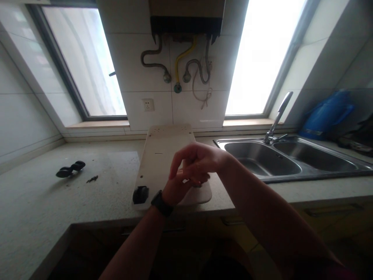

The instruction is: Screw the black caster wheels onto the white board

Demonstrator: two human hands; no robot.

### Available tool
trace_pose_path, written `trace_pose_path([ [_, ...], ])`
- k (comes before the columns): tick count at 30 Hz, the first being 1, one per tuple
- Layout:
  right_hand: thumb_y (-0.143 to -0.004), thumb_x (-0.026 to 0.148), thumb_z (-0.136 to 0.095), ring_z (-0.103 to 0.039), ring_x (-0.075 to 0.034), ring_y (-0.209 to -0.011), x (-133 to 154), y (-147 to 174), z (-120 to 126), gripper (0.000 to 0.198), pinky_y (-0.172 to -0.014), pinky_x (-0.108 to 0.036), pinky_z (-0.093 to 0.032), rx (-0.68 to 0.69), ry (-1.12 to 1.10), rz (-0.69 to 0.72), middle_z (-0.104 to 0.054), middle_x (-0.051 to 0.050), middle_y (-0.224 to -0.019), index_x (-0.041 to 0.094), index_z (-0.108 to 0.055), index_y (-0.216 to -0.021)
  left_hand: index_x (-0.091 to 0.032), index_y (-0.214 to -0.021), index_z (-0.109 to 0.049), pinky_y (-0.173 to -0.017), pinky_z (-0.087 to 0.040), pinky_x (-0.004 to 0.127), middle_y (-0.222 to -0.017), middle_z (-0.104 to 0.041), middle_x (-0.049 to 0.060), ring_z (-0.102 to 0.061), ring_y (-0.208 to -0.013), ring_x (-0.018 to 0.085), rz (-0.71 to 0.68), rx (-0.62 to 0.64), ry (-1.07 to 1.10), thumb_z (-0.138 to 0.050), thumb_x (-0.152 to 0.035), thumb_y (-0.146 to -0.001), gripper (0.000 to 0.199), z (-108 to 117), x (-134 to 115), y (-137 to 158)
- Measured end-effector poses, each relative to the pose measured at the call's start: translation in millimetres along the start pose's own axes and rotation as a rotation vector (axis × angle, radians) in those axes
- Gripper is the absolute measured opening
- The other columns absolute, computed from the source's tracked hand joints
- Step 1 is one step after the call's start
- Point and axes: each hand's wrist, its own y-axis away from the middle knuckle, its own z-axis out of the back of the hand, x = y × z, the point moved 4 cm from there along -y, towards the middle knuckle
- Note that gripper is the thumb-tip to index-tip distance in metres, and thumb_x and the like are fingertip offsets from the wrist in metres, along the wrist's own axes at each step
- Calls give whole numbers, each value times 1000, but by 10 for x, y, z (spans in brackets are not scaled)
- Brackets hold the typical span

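Observation:
A white flat panel [163, 144] with small holes near its corners lies on the counter. My left hand [177, 189], with a black watch [162, 203] at the wrist, is over the panel's near right corner. Its fingers are bent and partly covered by my other hand. My right hand [199, 161] reaches across from the right, closed, its curled fingers above and touching my left hand. What either hand holds is hidden, though something small and dark shows beneath the fingertips. A black caster [140, 194] stands on the panel's near left corner.
Black casters [70, 169] and a small pile of dark screws [92, 179] lie on the counter [37, 190] to the left. At right is a steel double sink [262, 177] with a faucet [276, 120], and beyond it a blue jug [326, 114]. Pipes [176, 66] hang on the wall.

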Motion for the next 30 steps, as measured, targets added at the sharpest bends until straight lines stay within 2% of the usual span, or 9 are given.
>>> trace_pose_path([
  [2,-93,36,-68,-45,-5,-37,-46,16,-9,24,-37,-15,-35,-175,-22,50,-55,9,-50,14,-68,-103,-23,-92,-79,-89,-58,38,-97,-81,4,-75,-96,25,10,-2,61,-71,-30,-92,11,-2,20,6],
  [7,-88,43,-72,-42,-6,-32,-98,46,-96,27,-32,-16,-30,-594,8,135,-52,9,-44,16,-66,-85,-22,-91,-80,-85,-57,34,-93,-80,4,-74,-91,22,1,8,147,-73,-26,-91,8,-11,21,21],
  [10,-87,44,-72,-37,-5,-31,-90,55,-101,28,-31,-17,-25,-942,76,177,-46,11,-40,18,-63,-79,-20,-87,-79,-83,-55,34,-93,-78,6,-72,-89,22,2,-17,99,-72,-26,-91,10,-18,25,18],
  [15,-92,44,-64,-35,-5,-32,-103,150,-146,27,-33,-20,-23,-1541,292,321,-40,12,-41,21,-58,-80,-19,-87,-79,-82,-52,33,-88,-74,7,-67,-86,20,-94,-35,68,-69,-28,-94,16,-52,16,-3],
  [18,-96,41,-59,-37,-6,-34,-134,166,-232,22,-35,-20,-24,-1691,365,361,-41,11,-44,22,-56,-84,-19,-86,-79,-82,-51,35,-90,-73,7,-65,-87,21,-124,-30,74,-67,-29,-95,17,-56,20,-6],
  [21,-94,36,-59,-38,-6,-36,-142,159,-214,20,-37,-19,-27,-1529,274,354,-42,11,-45,22,-54,-80,-19,-87,-79,-84,-51,35,-90,-73,7,-65,-88,22,-122,-30,93,-67,-31,-96,19,-39,23,-1],
  [23,-90,31,-61,-46,-6,-42,-125,163,-131,17,-42,-18,-34,-1238,155,318,-49,9,-49,20,-58,-78,-20,-92,-80,-84,-52,36,-90,-73,7,-66,-88,21,-112,-20,111,-66,-32,-96,19,-34,19,0],
  [26,-90,32,-65,-66,-13,-61,-58,226,5,15,-57,-23,-50,-733,18,253,-62,3,-63,17,-66,-90,-20,-97,-81,-87,-53,37,-96,-74,8,-67,-92,22,-70,36,160,-65,-34,-98,21,-58,20,-7],
  [30,-90,36,-71,-71,-17,-72,27,274,123,27,-66,-28,-56,-296,-17,158,-71,-1,-73,16,-66,-108,-17,-89,-80,-86,-55,38,-99,-75,10,-69,-92,23,-43,95,218,-62,-35,-99,27,-106,29,-25],
])
